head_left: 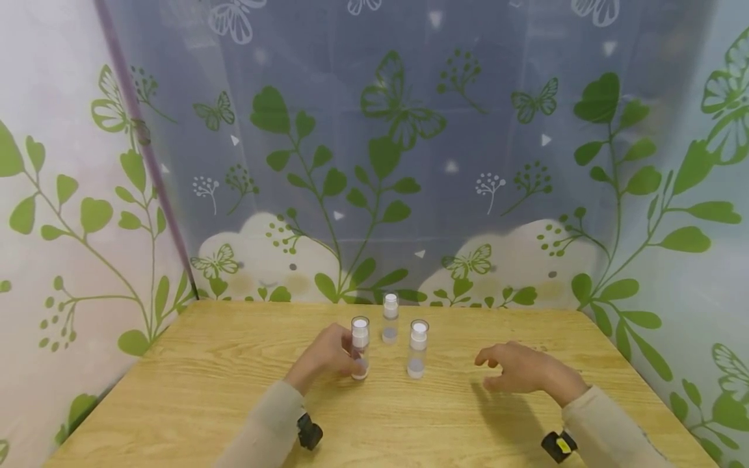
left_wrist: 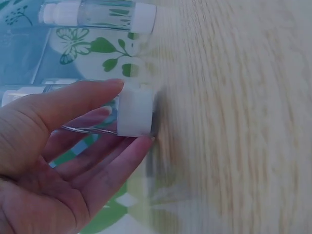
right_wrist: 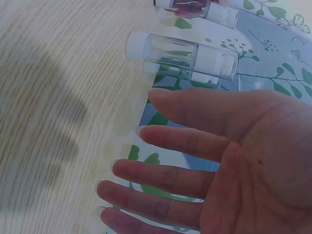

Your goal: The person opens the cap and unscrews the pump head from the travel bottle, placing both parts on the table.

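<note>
Three clear pump bottles with white tops, white bases and clear overcaps stand upright in the head view. My left hand [head_left: 332, 352] grips the left bottle [head_left: 360, 334] low down, thumb on one side and fingers on the other. In the left wrist view its white base [left_wrist: 135, 112] is close to the tabletop; whether it touches, I cannot tell. The back bottle [head_left: 390, 309] and the right bottle [head_left: 417, 348] stand untouched. To the right of them my right hand [head_left: 521, 368] hovers over the table, fingers spread and relaxed, holding nothing.
The bottles are on a wood-grain table [head_left: 246, 338]. Behind it hangs a blue curtain [head_left: 328, 195] printed with leaves and butterflies, and similar pale sheets flank both sides. A thin pole [head_left: 149, 149] slants down at the back left corner.
</note>
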A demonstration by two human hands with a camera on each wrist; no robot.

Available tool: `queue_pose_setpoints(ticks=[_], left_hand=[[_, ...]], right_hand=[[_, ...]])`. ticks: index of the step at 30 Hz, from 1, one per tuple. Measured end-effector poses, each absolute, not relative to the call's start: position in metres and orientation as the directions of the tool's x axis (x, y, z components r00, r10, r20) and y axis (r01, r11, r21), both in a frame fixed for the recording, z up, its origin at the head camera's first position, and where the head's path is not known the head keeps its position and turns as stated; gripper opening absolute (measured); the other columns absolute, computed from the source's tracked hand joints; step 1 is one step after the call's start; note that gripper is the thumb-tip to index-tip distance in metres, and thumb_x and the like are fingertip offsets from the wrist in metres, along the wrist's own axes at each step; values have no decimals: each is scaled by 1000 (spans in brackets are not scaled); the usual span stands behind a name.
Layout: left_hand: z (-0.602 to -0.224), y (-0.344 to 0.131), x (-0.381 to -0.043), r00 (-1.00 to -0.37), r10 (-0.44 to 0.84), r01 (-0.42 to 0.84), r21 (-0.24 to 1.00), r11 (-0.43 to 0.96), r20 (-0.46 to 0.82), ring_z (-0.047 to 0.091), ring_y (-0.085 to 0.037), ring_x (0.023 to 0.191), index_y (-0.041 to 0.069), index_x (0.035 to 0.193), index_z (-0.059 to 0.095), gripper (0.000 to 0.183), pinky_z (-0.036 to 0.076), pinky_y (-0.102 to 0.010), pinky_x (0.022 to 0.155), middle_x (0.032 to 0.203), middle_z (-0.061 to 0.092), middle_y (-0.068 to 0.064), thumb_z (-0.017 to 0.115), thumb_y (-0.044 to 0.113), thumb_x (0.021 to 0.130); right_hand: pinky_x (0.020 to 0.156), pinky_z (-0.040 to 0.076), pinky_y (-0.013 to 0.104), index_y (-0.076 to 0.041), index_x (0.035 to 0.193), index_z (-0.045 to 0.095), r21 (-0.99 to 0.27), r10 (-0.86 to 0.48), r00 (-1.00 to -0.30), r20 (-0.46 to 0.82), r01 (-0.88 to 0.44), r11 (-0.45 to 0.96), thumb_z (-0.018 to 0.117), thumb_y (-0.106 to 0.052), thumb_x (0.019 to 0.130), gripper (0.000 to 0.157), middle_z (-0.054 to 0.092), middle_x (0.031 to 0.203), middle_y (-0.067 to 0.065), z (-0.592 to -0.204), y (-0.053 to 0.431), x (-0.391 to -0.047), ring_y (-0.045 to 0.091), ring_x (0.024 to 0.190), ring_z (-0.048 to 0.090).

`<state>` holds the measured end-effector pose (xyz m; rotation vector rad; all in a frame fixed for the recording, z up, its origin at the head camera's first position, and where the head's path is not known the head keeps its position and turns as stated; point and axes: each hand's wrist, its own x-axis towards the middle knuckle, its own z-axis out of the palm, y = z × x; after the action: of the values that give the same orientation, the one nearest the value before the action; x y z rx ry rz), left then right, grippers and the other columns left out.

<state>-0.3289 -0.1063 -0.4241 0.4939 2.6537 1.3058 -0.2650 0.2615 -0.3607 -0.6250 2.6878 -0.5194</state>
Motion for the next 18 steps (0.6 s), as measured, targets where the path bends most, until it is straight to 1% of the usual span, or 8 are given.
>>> queue_pose_setpoints(ticks=[4,6,11,14,18], left_hand=[[-419,-112,-319,-912,408,271,784,559,24,60,-15,67,3,77,71,18,53,-28,59,74,71,-4,87,2,68],[-417,-115,-314,-903,430,286,776,562,22,59,-14,67,3,77,71,18,51,-28,59,73,70,-3,86,2,68],[-410,-120,-301,-877,479,333,758,560,32,59,-13,66,0,84,74,19,51,-28,61,72,70,-3,84,2,68],[-406,-123,-295,-863,503,372,739,562,52,61,-14,69,0,83,75,19,52,-28,62,73,72,-4,84,1,67],[-403,-126,-287,-850,524,407,708,577,61,62,-15,76,3,78,74,16,53,-31,67,79,76,-5,85,2,66]], right_hand=[[89,56,58,0,132,63,-431,-478,-845,-239,-350,832,73,-16,95,41,66,128,29,-361,260,-264,47,113,64],[87,57,57,-1,131,63,-435,-481,-844,-238,-350,830,73,-16,95,41,66,127,29,-362,260,-264,44,108,67],[85,58,55,0,130,64,-452,-503,-837,-217,-371,811,73,-15,95,39,67,126,29,-364,259,-262,39,96,72],[84,59,52,0,129,65,-454,-536,-823,-187,-411,791,73,-15,95,38,68,125,28,-365,257,-261,39,97,72],[84,60,50,1,128,65,-460,-565,-808,-168,-442,770,72,-16,95,37,69,126,25,-365,254,-258,38,98,72]])
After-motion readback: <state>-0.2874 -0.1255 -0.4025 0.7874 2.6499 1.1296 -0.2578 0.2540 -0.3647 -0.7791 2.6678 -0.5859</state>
